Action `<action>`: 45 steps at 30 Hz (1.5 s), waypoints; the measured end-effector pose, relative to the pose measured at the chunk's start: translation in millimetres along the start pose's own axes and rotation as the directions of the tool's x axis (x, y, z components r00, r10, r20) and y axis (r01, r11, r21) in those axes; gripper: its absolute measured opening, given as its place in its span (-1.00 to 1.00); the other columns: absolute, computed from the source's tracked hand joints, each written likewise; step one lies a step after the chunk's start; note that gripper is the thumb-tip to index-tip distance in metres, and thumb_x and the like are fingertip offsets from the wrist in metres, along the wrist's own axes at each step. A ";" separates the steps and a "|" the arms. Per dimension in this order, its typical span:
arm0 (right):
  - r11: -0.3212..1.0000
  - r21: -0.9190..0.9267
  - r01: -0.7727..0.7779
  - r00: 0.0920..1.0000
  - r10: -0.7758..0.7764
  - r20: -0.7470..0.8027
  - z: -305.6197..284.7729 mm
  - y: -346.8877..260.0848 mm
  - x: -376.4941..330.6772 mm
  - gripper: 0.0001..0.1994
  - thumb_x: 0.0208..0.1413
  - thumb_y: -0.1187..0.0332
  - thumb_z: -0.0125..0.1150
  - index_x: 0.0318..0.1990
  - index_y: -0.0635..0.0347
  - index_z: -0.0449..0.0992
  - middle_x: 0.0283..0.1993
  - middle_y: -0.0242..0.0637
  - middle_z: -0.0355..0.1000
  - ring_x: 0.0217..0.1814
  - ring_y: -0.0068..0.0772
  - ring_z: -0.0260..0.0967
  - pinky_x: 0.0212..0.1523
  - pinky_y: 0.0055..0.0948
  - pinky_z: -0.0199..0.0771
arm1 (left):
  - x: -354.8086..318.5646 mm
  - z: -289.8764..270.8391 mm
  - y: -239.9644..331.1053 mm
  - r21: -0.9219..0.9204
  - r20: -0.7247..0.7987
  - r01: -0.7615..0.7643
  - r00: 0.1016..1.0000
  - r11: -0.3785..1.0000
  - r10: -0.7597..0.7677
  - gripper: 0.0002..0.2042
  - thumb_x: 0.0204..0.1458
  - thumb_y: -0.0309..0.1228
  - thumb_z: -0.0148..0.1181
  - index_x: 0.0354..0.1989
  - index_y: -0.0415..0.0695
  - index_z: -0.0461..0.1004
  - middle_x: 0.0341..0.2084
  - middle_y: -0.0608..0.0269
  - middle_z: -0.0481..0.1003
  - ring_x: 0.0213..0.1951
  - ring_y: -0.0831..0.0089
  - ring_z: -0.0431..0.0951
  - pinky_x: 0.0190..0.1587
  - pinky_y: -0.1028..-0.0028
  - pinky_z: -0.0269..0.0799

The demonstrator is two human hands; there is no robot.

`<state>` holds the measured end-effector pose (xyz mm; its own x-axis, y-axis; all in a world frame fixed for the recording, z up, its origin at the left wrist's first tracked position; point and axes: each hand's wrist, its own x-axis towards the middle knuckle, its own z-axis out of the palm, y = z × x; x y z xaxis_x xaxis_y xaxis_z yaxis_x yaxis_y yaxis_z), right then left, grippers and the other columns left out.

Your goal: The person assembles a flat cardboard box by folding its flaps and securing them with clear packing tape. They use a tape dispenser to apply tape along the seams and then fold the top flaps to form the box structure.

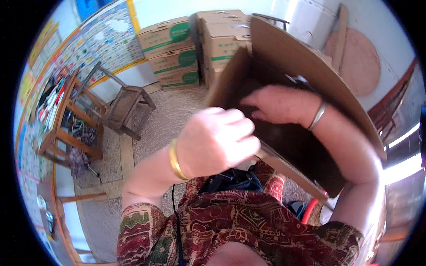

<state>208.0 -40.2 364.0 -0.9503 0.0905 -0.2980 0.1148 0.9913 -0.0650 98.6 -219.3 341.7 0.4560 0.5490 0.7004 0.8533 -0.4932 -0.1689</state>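
Note:
A large cardboard box (295, 51) stands open in front of me, tilted to the right, its inside dark brown. My right hand (282, 104), with a silver bangle at the wrist, reaches into it. Its thumb and forefinger are apart, and I see nothing between them. My left hand (217, 142), wearing a gold bangle, is at the near left corner of the box. Its fingers curl closed, slightly blurred. What they hold, if anything, is hidden beneath them. A small pale object (296, 79) shows by the far inner wall, above my right wrist.
Cardboard cartons with green bands (173, 64) are stacked by the back wall. To the left are a wooden chair (126, 106) and a wooden stand (66, 113) loaded with papers. A round wooden board (357, 62) leans at the right. Something red and curved (309, 210) lies below the box.

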 end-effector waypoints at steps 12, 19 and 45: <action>0.925 -0.291 -0.245 0.794 0.019 -0.607 -24.3 21.3 -178.6 -0.64 0.10 0.49 0.07 0.10 0.19 0.41 0.23 -0.14 0.27 0.30 -0.12 0.19 0.28 -0.22 0.20 | -3.0 9.4 -1.8 -0.040 0.036 0.089 0.996 0.995 -0.088 -0.76 -0.35 -0.17 0.27 -0.63 -0.03 0.39 -0.67 0.39 0.25 -0.61 0.44 0.32 -0.63 0.48 0.18; 0.879 -0.072 -0.471 0.465 0.178 -0.867 58.7 51.7 -206.4 -0.65 0.03 0.49 0.14 0.03 0.15 0.46 0.15 -0.16 0.35 0.21 -0.15 0.29 0.20 -0.30 0.27 | 4.3 11.6 3.6 -0.043 0.036 0.155 0.988 0.987 -0.153 -0.64 -0.22 -0.02 0.27 -0.64 -0.05 0.38 -0.68 0.37 0.28 -0.63 0.38 0.31 -0.63 0.46 0.20; 0.845 0.495 -0.202 0.314 0.534 -0.785 88.9 83.8 -184.8 -0.81 0.17 0.41 0.05 -0.15 0.25 0.54 -0.17 -0.34 0.50 -0.09 -0.53 0.40 -0.01 -0.55 0.34 | 18.9 20.3 -6.2 -0.032 0.032 0.117 0.993 0.993 -0.116 -0.62 -0.01 -0.02 0.17 -0.58 -0.12 0.43 -0.66 0.24 0.33 -0.60 0.26 0.34 -0.57 0.39 0.17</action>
<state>418.9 17.6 328.9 -0.4642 0.6334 0.6191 0.4323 0.7721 -0.4658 107.1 -192.1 341.9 0.3620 0.6234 0.6931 0.8922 -0.4471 -0.0638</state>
